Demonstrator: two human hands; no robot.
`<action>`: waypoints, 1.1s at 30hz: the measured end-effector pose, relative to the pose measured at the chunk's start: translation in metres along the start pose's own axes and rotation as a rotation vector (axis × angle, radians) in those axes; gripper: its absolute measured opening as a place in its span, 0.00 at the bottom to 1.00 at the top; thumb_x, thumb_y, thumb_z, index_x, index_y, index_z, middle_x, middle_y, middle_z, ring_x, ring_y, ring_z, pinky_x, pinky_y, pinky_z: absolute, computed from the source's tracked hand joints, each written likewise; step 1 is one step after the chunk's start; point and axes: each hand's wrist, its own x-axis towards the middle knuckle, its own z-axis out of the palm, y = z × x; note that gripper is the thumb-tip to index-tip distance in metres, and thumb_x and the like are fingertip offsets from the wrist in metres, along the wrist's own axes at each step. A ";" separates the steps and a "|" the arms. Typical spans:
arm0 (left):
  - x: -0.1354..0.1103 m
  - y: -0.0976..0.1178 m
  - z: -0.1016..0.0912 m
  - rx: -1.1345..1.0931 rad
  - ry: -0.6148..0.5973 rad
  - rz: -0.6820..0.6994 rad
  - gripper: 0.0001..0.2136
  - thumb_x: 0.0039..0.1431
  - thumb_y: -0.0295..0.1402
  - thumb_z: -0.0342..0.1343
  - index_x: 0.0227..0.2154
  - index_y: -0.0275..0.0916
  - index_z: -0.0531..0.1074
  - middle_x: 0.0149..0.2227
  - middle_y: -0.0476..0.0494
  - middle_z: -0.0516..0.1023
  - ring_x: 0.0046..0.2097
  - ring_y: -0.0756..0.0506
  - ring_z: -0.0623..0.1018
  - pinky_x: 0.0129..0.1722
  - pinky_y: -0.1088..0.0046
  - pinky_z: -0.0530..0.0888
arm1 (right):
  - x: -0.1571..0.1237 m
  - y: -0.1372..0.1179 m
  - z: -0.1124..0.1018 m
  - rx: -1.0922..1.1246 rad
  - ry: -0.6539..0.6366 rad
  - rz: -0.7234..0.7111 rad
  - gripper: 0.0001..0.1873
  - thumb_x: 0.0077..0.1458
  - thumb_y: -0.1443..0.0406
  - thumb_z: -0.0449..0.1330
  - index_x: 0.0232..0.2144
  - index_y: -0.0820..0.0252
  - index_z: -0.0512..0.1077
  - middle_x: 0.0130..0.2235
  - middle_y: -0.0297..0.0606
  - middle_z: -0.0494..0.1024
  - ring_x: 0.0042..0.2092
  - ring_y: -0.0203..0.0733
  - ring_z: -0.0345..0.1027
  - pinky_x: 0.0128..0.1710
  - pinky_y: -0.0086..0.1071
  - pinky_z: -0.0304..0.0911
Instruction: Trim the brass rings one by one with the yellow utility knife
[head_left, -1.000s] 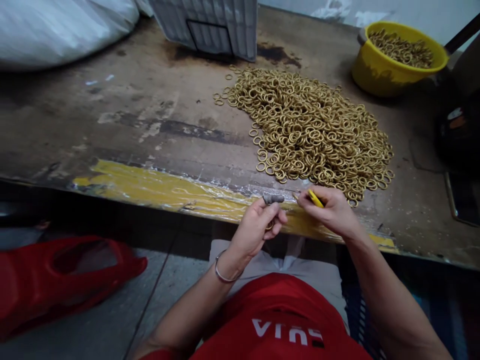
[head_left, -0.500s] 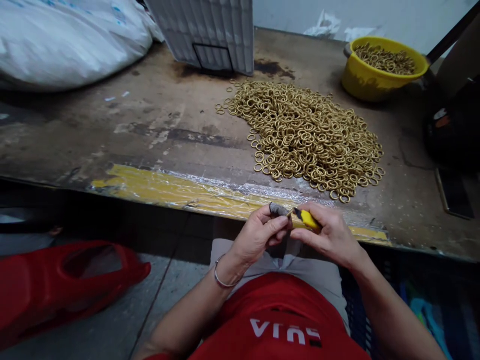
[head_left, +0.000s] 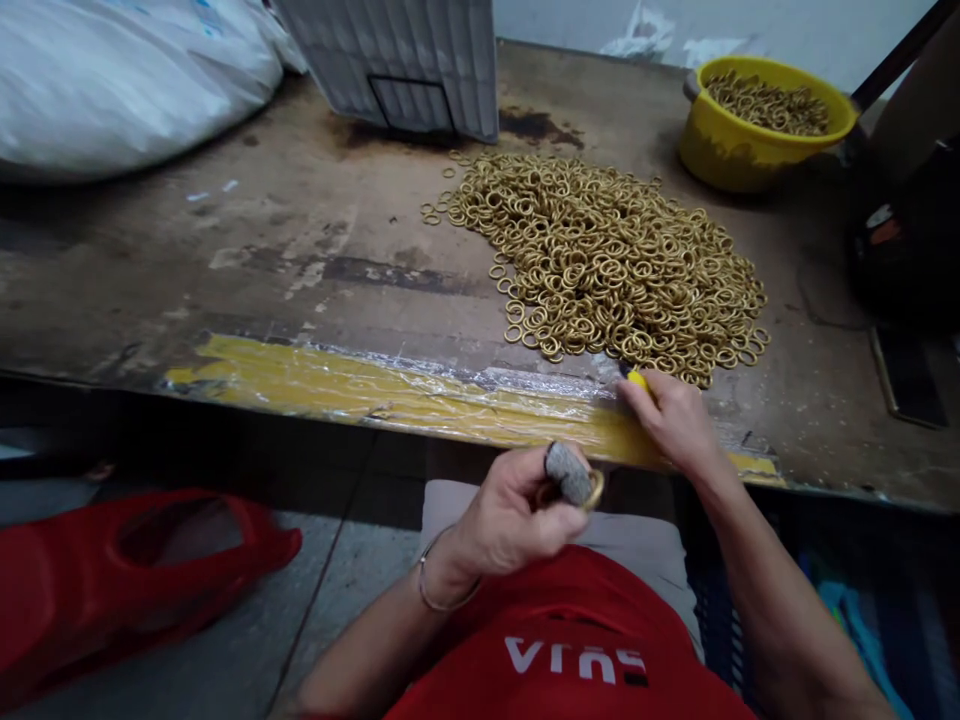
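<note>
While your left hand (head_left: 510,515) hangs low over your lap, on the near side of the table (head_left: 262,220), it pinches a single brass ring (head_left: 595,490) between curled fingers and a fingertip capped in a grey sleeve (head_left: 568,472). A thin metal bangle (head_left: 442,598) sits on that wrist.

Your right hand (head_left: 675,420) rests on the table's near edge, to the right of the left and farther out. It is closed around a yellow-handled tool (head_left: 638,378), and only the tool's far end shows past the knuckles. The hand lies on the yellow taped strip (head_left: 360,385) that runs along the edge.

The heap of brass rings (head_left: 600,250) spreads over mid-table, its near-right fringe just beside your right hand. A few strays lie off its far-left side.

Far right: a yellow bowl (head_left: 739,150) part-filled with the same rings. Far centre: a grey ribbed crate (head_left: 405,50). Far left: a white sack (head_left: 127,80). Near left, on the floor: a red plastic object (head_left: 127,570).
</note>
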 end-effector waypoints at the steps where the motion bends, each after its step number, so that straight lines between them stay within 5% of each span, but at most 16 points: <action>1: 0.000 0.002 0.000 -0.027 -0.032 -0.013 0.12 0.49 0.39 0.67 0.25 0.38 0.72 0.24 0.48 0.67 0.26 0.51 0.64 0.24 0.74 0.62 | 0.007 0.004 0.002 -0.006 0.007 -0.004 0.25 0.65 0.46 0.50 0.25 0.56 0.69 0.25 0.38 0.73 0.27 0.40 0.62 0.30 0.33 0.51; 6: 0.014 -0.007 -0.011 -0.378 0.097 -0.092 0.19 0.52 0.46 0.66 0.28 0.39 0.64 0.20 0.58 0.55 0.20 0.56 0.55 0.18 0.81 0.50 | 0.040 -0.011 0.027 -0.091 -0.040 -0.168 0.11 0.62 0.57 0.59 0.34 0.58 0.74 0.33 0.39 0.78 0.33 0.42 0.69 0.33 0.32 0.55; 9: 0.019 -0.010 -0.020 -0.438 0.123 -0.102 0.16 0.53 0.42 0.64 0.29 0.39 0.62 0.21 0.57 0.59 0.20 0.56 0.57 0.18 0.82 0.51 | 0.060 -0.028 0.045 -0.240 -0.097 -0.227 0.10 0.61 0.68 0.56 0.43 0.59 0.74 0.44 0.44 0.80 0.40 0.45 0.72 0.36 0.33 0.57; 14: 0.020 -0.007 -0.032 -0.427 0.187 -0.140 0.16 0.52 0.45 0.63 0.29 0.36 0.69 0.25 0.47 0.72 0.20 0.54 0.65 0.16 0.80 0.52 | 0.080 -0.037 0.053 -0.354 -0.167 -0.209 0.08 0.57 0.70 0.56 0.37 0.61 0.75 0.40 0.46 0.79 0.36 0.43 0.70 0.32 0.33 0.53; 18: 0.025 -0.011 -0.036 -0.100 0.347 -0.070 0.15 0.55 0.44 0.65 0.29 0.35 0.74 0.26 0.46 0.77 0.20 0.55 0.65 0.17 0.79 0.56 | 0.072 -0.032 0.036 0.134 -0.214 -0.024 0.11 0.56 0.61 0.59 0.23 0.59 0.70 0.24 0.34 0.70 0.26 0.36 0.59 0.27 0.31 0.50; 21: 0.027 -0.016 -0.035 0.299 0.408 0.129 0.07 0.59 0.36 0.64 0.33 0.36 0.79 0.31 0.44 0.82 0.28 0.51 0.75 0.30 0.75 0.71 | 0.057 -0.031 0.020 0.717 -0.481 0.269 0.19 0.50 0.52 0.65 0.21 0.58 0.66 0.17 0.27 0.61 0.19 0.30 0.51 0.20 0.29 0.44; 24: 0.027 -0.020 -0.031 0.541 0.333 0.242 0.06 0.61 0.32 0.62 0.39 0.38 0.82 0.38 0.42 0.84 0.40 0.45 0.81 0.43 0.72 0.74 | 0.044 -0.029 0.010 1.165 -0.705 0.521 0.23 0.40 0.52 0.73 0.22 0.60 0.66 0.18 0.26 0.64 0.17 0.27 0.50 0.16 0.24 0.44; 28: 0.026 -0.025 -0.022 0.533 0.202 0.297 0.09 0.61 0.29 0.62 0.44 0.39 0.81 0.42 0.43 0.85 0.44 0.44 0.82 0.47 0.71 0.75 | 0.032 -0.020 0.011 1.440 -0.816 0.621 0.22 0.40 0.57 0.75 0.23 0.63 0.68 0.19 0.26 0.67 0.16 0.25 0.53 0.14 0.21 0.50; 33: 0.023 -0.028 -0.008 0.499 0.276 0.301 0.07 0.58 0.27 0.63 0.39 0.38 0.82 0.38 0.46 0.86 0.40 0.47 0.82 0.44 0.75 0.76 | 0.021 -0.017 0.017 1.559 -0.826 0.595 0.19 0.45 0.59 0.74 0.24 0.64 0.69 0.19 0.27 0.68 0.17 0.24 0.54 0.13 0.19 0.52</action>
